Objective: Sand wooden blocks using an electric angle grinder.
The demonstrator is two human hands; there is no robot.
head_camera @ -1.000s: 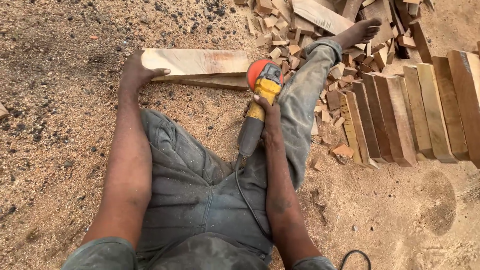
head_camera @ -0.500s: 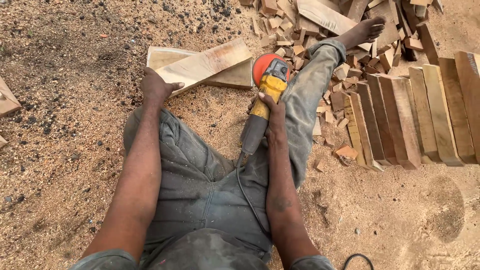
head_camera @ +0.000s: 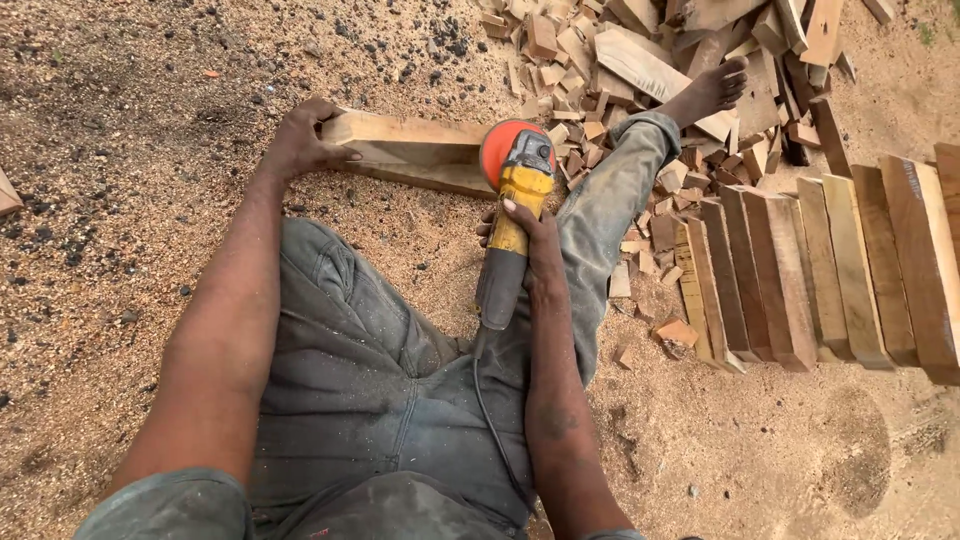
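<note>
the grinder (head_camera: 512,215) was yellow with a dark grey rear grip and a round orange disc at its head, lying along the right thigh and pointing away from the person. the right hand (head_camera: 530,240) was wrapped tight around its yellow body, thumb laid along the top, while a black cord ran from the grip's end down over the grey trousers. the disc sat at the near end of the plank (head_camera: 415,150), though whether it actually touched the wood could not be told. the plank was pale, freshly cut wood, lying flat on the sawdust-covered ground (head_camera: 120,200) in front of the legs, and its right end was hidden behind the disc. the left hand (head_camera: 300,140) was closed over the plank's far left end, fingers curled over the top edge. to the right, a row of blocks (head_camera: 820,270) stood on edge side by side, cut off at the frame's border. beyond the bare foot (head_camera: 712,90), a heap of offcuts (head_camera: 600,50) ran out of view at the top.
</note>
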